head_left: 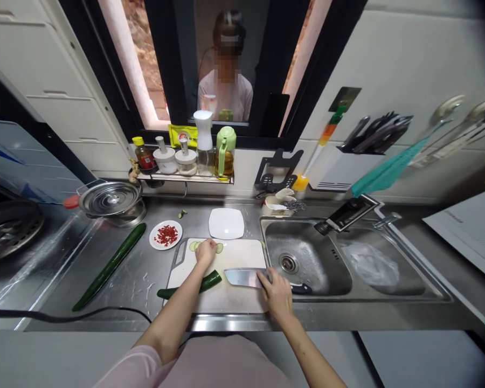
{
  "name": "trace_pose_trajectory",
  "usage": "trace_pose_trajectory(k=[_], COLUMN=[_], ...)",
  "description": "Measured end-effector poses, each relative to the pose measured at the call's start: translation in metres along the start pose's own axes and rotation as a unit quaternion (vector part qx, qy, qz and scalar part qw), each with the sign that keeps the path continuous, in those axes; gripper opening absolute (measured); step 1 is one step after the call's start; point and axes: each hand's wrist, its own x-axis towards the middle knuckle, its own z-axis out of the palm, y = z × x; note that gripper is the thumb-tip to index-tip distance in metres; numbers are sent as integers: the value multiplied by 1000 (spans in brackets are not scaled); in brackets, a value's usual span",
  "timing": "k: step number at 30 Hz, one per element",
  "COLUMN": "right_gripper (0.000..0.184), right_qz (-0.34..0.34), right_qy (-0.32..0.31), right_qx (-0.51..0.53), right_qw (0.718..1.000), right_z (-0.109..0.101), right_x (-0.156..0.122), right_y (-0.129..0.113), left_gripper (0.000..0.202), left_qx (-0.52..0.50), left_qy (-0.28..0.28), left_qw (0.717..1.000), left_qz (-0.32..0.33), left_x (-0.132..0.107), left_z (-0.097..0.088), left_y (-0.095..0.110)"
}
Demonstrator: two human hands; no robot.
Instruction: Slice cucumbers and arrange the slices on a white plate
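Head view, clock centred on the board (234,300): your left hand (206,252), 11 o'clock, bunches over slices (219,248), at least three; can't tell if it's pinching one. Your right hand (278,293), near 4, grips one knife (242,277), probably keeping the blade off your left fingers. One short cucumber (210,281) at 8, one long cucumber (111,269) at 9; one round plate (152,236) at 10, one square plate (226,223) at 12, likely for easy reach.

Person wears plain pale-pink top (232,362), seen below front edge of counter (222,323). Left sleeve (133,366) short, loose. Left hand (206,253), right hand (278,292) bare.
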Motion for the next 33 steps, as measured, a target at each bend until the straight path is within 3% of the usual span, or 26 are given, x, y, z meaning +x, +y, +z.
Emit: trace_pose_trajectory(k=[5, 9, 18, 23, 28, 33], right_gripper=[43, 45, 46, 41, 39, 33], right_qz=[-19, -19, -7, 62, 105, 102], right_qy=[70, 80, 50, -2, -84, -157], right_qx=[-5, -6, 2, 81, 229, 264], right_qw=[997, 997, 999, 995, 964, 946], right_z=[5, 9, 10, 7, 8, 4], right_x=[-6, -6, 5, 10, 19, 31], right_y=[4, 8, 1, -11, -22, -39], left_gripper=[16, 18, 21, 25, 28, 34], left_qx=[97, 132, 64, -3, 25, 58], left_qy=[6, 36, 83, 121, 90, 59], left_qw=[995, 991, 994, 991, 981, 968], left_qz=[-6, 12, 32, 57, 169, 239], left_x=[4, -1, -12, -47, -95, -119], left_z=[2, 4, -4, -8, -1, 5], left_y=[7, 10, 6, -7, -35, -57])
